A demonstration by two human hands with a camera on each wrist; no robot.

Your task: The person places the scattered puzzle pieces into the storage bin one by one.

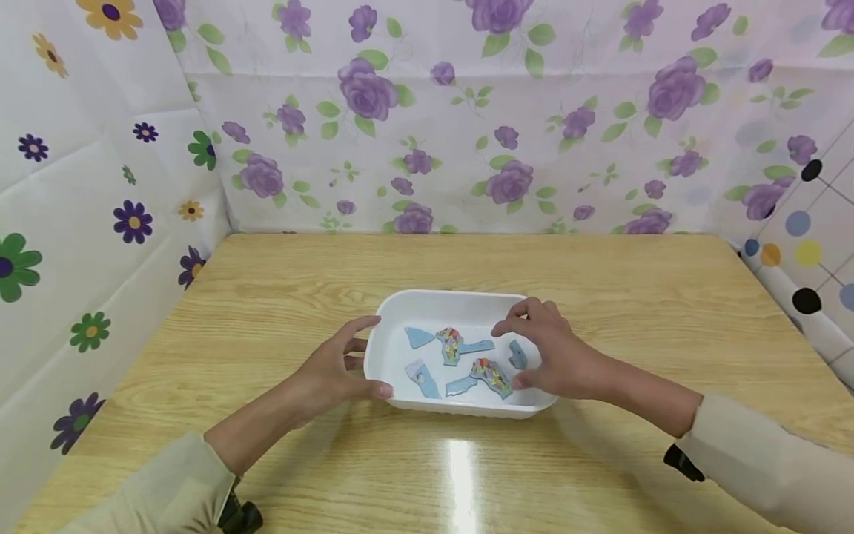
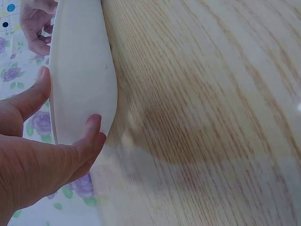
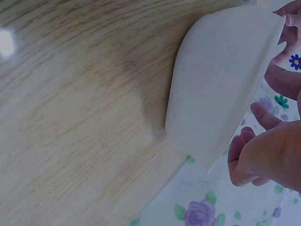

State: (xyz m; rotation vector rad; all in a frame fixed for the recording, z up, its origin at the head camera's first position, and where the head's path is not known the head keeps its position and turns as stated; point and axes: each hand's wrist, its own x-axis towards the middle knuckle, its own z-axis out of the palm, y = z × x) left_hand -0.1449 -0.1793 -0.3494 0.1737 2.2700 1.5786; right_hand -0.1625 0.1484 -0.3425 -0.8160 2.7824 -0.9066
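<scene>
A white plastic tray (image 1: pixel 440 298) stands on the table. Flat light-blue pieces with irregular edges lie apart inside it, among them a plain blue piece (image 1: pixel 419 337) and two with multicoloured patterns, one of them a patterned piece (image 1: pixel 490 377) near the front right. My left hand (image 1: pixel 331 371) holds the tray's left end, thumb at the front rim and fingers along the outer wall (image 2: pixel 84 80). Over the right end hovers my right hand (image 1: pixel 557 352), fingers bent and spread from the thumb, nothing visible between them. A small curved blue piece (image 1: pixel 517 354) lies beneath that hand.
The tray sits mid-table on a wood-grain tabletop (image 1: pixel 300 289). Behind it hangs a sheet with purple flowers (image 1: pixel 414 159). Patterned sheets also flank the left and right sides. Light glares off the table in front of the tray.
</scene>
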